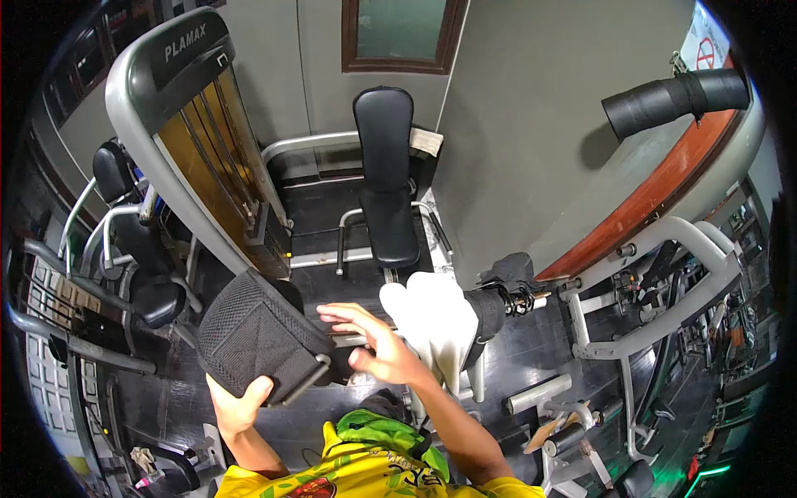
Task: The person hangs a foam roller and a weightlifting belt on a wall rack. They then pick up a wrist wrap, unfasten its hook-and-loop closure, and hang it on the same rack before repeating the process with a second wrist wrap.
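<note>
My left hand [238, 404] grips a black mesh-covered pad [261, 336] at its lower edge, thumb on the near face and the other fingers hidden beneath or behind. The pad is tilted, with stitched lines on its face and a thin metal bar or loop along its right lower edge. Just right of the pad, my right hand [378, 344] is raised with fingers apart, and nothing shows in it. Beyond that hand, a white cloth [436, 319] hangs over part of a machine, beside a black padded part [486, 315].
A grey weight machine [183, 108] stands at left front, with a black-padded seat [390, 228] beside it. More equipment [154, 299] fills the left side. On the right are a white-framed machine [656, 332], a black roller [672, 104] and a grey wall [523, 124].
</note>
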Tool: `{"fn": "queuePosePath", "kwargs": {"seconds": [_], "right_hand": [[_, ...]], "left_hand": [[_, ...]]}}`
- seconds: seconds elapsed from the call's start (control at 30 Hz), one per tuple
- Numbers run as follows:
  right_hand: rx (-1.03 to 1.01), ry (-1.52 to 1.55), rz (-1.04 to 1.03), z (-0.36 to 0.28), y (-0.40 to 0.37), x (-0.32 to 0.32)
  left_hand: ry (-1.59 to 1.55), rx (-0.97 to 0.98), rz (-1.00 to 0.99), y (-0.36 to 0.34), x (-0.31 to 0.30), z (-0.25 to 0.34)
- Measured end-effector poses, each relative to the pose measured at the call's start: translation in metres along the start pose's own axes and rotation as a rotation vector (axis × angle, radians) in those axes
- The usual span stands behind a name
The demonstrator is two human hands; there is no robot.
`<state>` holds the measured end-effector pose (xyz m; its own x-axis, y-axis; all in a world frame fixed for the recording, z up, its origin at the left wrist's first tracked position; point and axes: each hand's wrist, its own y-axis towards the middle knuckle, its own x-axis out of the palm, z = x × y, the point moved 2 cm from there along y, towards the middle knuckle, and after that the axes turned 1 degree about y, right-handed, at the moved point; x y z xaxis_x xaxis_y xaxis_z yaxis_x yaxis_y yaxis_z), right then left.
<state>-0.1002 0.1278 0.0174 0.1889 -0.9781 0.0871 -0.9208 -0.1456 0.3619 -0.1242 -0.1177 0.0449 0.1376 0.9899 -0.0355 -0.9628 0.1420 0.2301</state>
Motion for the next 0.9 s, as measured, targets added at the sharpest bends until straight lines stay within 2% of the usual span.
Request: {"fn": "queuePosePath", "kwargs": {"seconds": [0.07,0.1,0.17,0.23,0.4,0.47,0.5,0.57,0.6,0.63,0.7,0.73,0.77,0.8,0.83,0.9], "right_hand": [[0.086,0.105,0.061,0.017,0.002,0.002],[0.192,0.118,0.139,0.028,0.004,0.006],[0.231,-0.034,0.249,0.063,0.005,0.021],[0.317,0.024,0.327,0.078,0.005,0.044],[0.308,-0.136,0.576,0.116,0.000,0.093],[0.371,-0.478,0.761,0.138,-0.010,0.105],[0.367,-0.479,0.775,0.155,-0.017,0.110],[0.383,-0.868,0.844,0.180,-0.030,0.119],[0.555,-0.762,0.803,0.182,-0.034,0.122],[0.555,-0.762,0.814,0.186,-0.038,0.126],[0.823,-0.837,0.696,0.209,-0.050,0.134],[0.822,-0.835,0.710,0.220,-0.058,0.135],[0.886,-0.704,0.663,0.238,-0.068,0.135],[0.947,-0.572,0.612,0.256,-0.080,0.137],[0.947,-0.569,0.622,0.276,-0.092,0.141],[0.656,-0.394,0.839,0.304,-0.109,0.149]], "left_hand": [[-0.056,0.015,0.009,-0.002,-0.014,0.003],[-0.056,0.018,0.005,-0.002,-0.023,0.004],[-0.118,0.095,-0.055,0.002,-0.043,0.009],[-0.156,0.218,-0.058,0.008,-0.058,0.013],[-0.500,0.228,-0.142,0.019,-0.081,0.039],[-0.648,0.201,-0.196,0.026,-0.086,0.050],[-0.718,0.183,-0.224,0.029,-0.090,0.055],[-0.846,0.150,-0.273,0.036,-0.099,0.064],[-0.898,0.141,-0.288,0.041,-0.106,0.067],[-0.940,0.136,-0.297,0.045,-0.112,0.071],[-0.915,0.155,-0.266,0.054,-0.141,0.067],[-0.888,0.178,-0.223,0.061,-0.155,0.066],[-0.942,0.340,-0.613,0.080,-0.147,0.079],[-0.945,0.338,-0.623,0.083,-0.152,0.078],[-0.905,0.297,-0.503,0.086,-0.157,0.075],[-0.816,0.217,-0.271,0.092,-0.168,0.065]]}}
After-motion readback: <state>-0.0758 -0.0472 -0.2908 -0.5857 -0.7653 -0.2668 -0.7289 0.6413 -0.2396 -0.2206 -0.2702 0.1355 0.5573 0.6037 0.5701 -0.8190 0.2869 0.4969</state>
